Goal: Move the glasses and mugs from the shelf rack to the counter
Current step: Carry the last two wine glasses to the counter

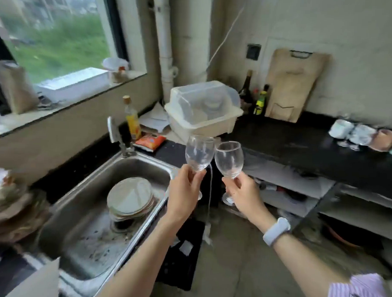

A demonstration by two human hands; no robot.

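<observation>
My left hand (184,191) grips the stem of a clear wine glass (199,151), held upright in the air beside the sink. My right hand (244,194) grips the stem of a second clear wine glass (229,159), also upright; the two bowls nearly touch. Both glasses hang in front of the black counter (301,147). At the counter's far right stand white mugs (341,129), an upturned glass (361,135) and a pinkish mug (384,139). No shelf rack shows clearly.
A steel sink (87,240) with stacked plates (130,197) lies at the lower left. A lidded plastic dish box (203,108), bottles (246,90) and a wooden cutting board (292,85) stand at the counter's back. Open shelves (300,196) run under the counter.
</observation>
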